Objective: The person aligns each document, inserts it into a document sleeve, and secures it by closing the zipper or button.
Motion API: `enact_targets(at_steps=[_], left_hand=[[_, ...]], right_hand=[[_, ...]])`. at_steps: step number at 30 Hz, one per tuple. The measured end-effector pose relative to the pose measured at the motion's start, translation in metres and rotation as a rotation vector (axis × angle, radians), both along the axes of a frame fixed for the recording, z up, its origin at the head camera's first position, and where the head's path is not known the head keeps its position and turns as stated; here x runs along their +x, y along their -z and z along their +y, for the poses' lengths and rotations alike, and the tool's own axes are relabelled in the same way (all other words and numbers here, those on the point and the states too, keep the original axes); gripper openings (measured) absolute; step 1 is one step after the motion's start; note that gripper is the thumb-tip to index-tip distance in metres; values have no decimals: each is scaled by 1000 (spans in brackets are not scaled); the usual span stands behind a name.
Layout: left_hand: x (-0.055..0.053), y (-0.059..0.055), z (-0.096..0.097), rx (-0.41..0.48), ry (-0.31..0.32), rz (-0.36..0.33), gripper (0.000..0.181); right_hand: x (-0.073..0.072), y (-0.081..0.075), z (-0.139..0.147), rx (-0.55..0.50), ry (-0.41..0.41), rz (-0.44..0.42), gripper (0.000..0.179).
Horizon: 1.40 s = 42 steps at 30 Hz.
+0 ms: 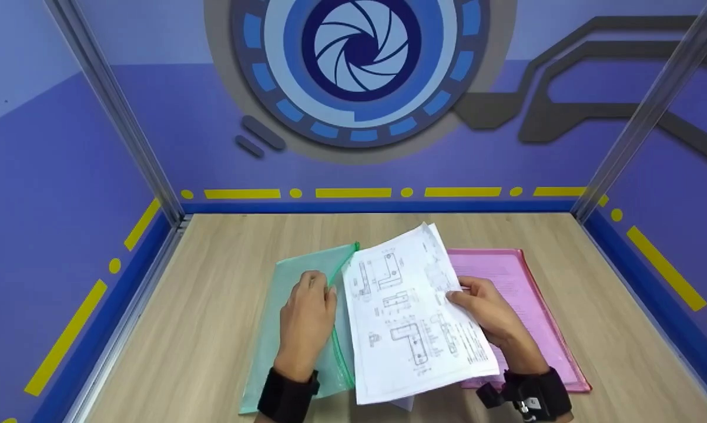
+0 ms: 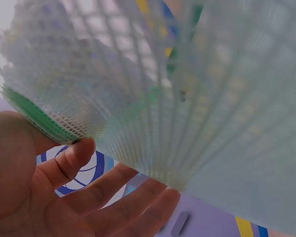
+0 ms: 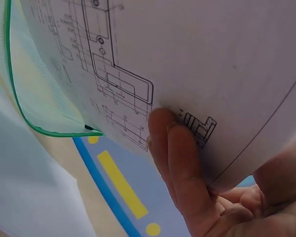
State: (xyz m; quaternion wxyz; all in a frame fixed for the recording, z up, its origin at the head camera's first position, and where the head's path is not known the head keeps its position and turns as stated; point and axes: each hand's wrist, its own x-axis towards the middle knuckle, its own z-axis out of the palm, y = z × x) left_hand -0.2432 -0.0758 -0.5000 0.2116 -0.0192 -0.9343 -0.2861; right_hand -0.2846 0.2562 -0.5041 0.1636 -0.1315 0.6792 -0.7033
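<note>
My left hand (image 1: 307, 317) pinches the green-edged opening of a translucent green mesh zip pouch (image 1: 265, 346); in the left wrist view the thumb and index finger hold the green edge (image 2: 37, 116), and the mesh fans out above. Printed sheets of paper (image 1: 400, 376) with technical drawings slant over the pouch's right side. My right hand (image 1: 491, 314) grips their right edge, thumb on top. Seen from the right wrist, its fingers (image 3: 185, 168) press against the drawn underside of the paper (image 3: 237, 74). Whether the sheets' left edge lies inside the pouch I cannot tell.
A pink zip pouch (image 1: 541, 329) with printed paper inside lies on the right, partly under the sheets and right hand. Beneath everything is a wood-grain table (image 1: 212, 282). Blue-purple panels (image 1: 353, 170) with metal posts (image 1: 118, 106) enclose its back and sides.
</note>
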Motion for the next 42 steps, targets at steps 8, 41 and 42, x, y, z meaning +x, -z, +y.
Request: enact_targets(at_steps=[8,41,42], left_hand=[[-2,4,1,-19,-29,10,13],[-2,6,4,-31,-6,-15,16],[-2,6,4,-27,-5,-9,15]], right_hand=[[4,-10,5,21,120,4,40],[4,-12,6,9,79,16,40],[3,-10,6,9,77,18,41]])
